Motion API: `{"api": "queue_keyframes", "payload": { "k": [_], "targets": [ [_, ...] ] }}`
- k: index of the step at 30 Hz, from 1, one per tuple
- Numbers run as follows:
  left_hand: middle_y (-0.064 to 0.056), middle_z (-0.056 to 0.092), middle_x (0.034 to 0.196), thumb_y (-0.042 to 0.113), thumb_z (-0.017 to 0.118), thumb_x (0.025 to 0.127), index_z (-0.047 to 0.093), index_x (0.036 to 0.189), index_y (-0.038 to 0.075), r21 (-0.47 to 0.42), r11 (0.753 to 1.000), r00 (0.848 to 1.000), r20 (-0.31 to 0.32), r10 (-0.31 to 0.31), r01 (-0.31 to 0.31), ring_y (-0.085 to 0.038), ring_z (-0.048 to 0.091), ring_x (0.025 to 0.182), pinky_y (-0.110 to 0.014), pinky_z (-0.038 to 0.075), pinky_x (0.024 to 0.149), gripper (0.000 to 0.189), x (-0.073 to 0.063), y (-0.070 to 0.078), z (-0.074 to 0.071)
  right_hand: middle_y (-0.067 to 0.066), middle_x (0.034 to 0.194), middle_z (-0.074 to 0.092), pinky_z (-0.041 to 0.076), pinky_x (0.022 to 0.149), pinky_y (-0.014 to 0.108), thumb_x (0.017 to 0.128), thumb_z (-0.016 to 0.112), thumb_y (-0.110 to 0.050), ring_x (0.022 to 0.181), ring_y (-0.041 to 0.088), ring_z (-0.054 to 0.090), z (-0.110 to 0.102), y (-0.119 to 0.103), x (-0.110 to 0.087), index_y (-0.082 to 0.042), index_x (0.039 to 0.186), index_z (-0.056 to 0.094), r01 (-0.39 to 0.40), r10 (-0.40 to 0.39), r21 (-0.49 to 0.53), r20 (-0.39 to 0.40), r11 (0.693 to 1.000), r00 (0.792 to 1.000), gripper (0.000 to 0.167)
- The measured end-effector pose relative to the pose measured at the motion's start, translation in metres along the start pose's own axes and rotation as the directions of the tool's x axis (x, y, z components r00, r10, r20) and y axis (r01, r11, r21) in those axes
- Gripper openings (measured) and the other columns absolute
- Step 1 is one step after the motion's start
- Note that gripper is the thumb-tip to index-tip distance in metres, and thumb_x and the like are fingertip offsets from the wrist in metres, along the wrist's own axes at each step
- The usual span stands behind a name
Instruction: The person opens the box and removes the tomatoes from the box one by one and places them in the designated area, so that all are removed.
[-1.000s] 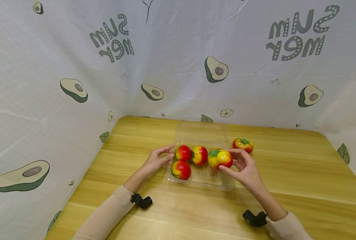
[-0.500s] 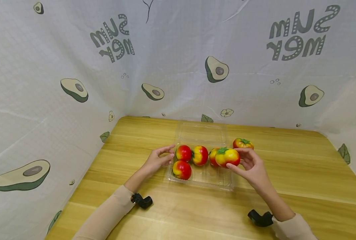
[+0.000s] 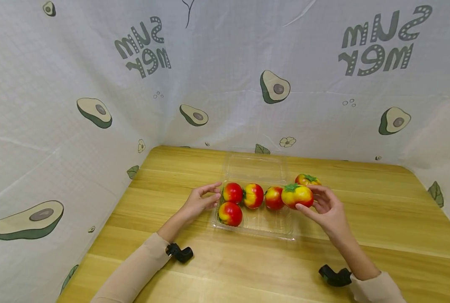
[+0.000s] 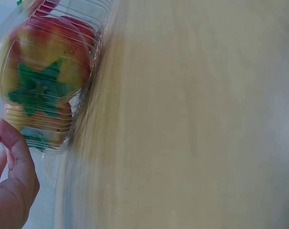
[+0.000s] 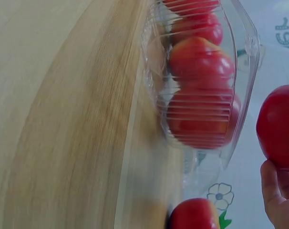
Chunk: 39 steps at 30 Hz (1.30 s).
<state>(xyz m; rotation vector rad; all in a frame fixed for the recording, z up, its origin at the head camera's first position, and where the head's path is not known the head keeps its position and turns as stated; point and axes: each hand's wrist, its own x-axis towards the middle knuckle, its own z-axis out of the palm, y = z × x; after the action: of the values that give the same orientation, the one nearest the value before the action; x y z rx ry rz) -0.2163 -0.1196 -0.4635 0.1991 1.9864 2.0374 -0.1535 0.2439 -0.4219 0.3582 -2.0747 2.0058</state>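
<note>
A clear plastic box (image 3: 256,227) stands on the table with its lid laid back. Several red-and-yellow tomatoes sit inside: a back row with one at the left (image 3: 232,193), one in the middle (image 3: 253,196) and one at the right (image 3: 274,198), plus one at the front left (image 3: 230,214). My left hand (image 3: 200,203) pinches the box's left rim, seen closer in the left wrist view (image 4: 13,176). My right hand (image 3: 328,212) grips another tomato (image 3: 297,196), green leaves up, raised at the box's right end. In the right wrist view this tomato (image 5: 280,129) shows red.
One more tomato (image 3: 307,179) lies on the table behind the right hand, partly hidden by the held one. The transparent lid (image 3: 255,166) lies toward the back. A white avocado-print curtain (image 3: 225,84) hangs behind the wooden table (image 3: 217,269).
My right hand has moved right with its tomato, from above the box to its right end, uncovering the back-right tomato in the box. The left hand has stayed at the rim.
</note>
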Motion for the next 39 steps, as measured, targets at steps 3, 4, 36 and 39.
{"api": "queue_keyframes", "payload": {
  "k": [3,4,36,39],
  "targets": [
    [-0.016,0.054,0.122,0.007,0.064,0.098,0.053,0.144,0.005,0.001,1.0,1.0,0.001,-0.001,0.001,-0.011,0.061,0.082,-0.02,0.057,0.075,0.048,0.0,0.0,0.0,-0.002,0.118,0.06,0.049,0.091,0.014,0.081,0.07,0.021,0.105,0.007,0.06,-0.004,0.001,0.0,0.003,0.124,0.055,-0.009,0.01,0.037,-0.019,0.999,1.0,0.049],
    [-0.016,0.054,0.122,0.007,0.064,0.098,0.053,0.144,0.005,0.0,1.0,1.0,0.002,-0.001,0.001,-0.011,0.061,0.081,-0.02,0.057,0.075,0.048,0.0,0.0,0.0,-0.001,0.118,0.06,0.05,0.09,0.014,0.081,0.069,0.021,0.105,0.007,0.061,-0.005,0.001,0.0,0.002,0.123,0.056,-0.012,0.014,0.047,-0.024,0.999,1.0,0.049],
    [-0.013,0.055,0.117,0.003,0.063,0.098,0.052,0.144,0.002,-0.015,1.0,1.0,-0.006,0.015,-0.015,-0.011,0.06,0.08,-0.019,0.056,0.073,0.048,0.001,-0.002,0.001,-0.01,0.113,0.062,0.048,0.084,0.007,0.085,0.074,0.008,0.099,0.0,0.061,-0.049,0.01,0.004,-0.012,0.119,0.061,-0.068,0.051,-0.08,-0.194,0.995,0.98,0.042],
    [-0.013,0.055,0.117,0.003,0.064,0.097,0.052,0.144,0.002,-0.009,1.0,1.0,-0.006,0.019,-0.019,-0.011,0.06,0.08,-0.019,0.056,0.073,0.048,0.0,-0.001,0.002,-0.01,0.111,0.063,0.048,0.083,0.007,0.085,0.074,0.008,0.098,-0.001,0.062,-0.053,0.01,0.005,-0.014,0.117,0.062,-0.074,0.061,-0.059,-0.206,0.995,0.977,0.041]
  ]
}}
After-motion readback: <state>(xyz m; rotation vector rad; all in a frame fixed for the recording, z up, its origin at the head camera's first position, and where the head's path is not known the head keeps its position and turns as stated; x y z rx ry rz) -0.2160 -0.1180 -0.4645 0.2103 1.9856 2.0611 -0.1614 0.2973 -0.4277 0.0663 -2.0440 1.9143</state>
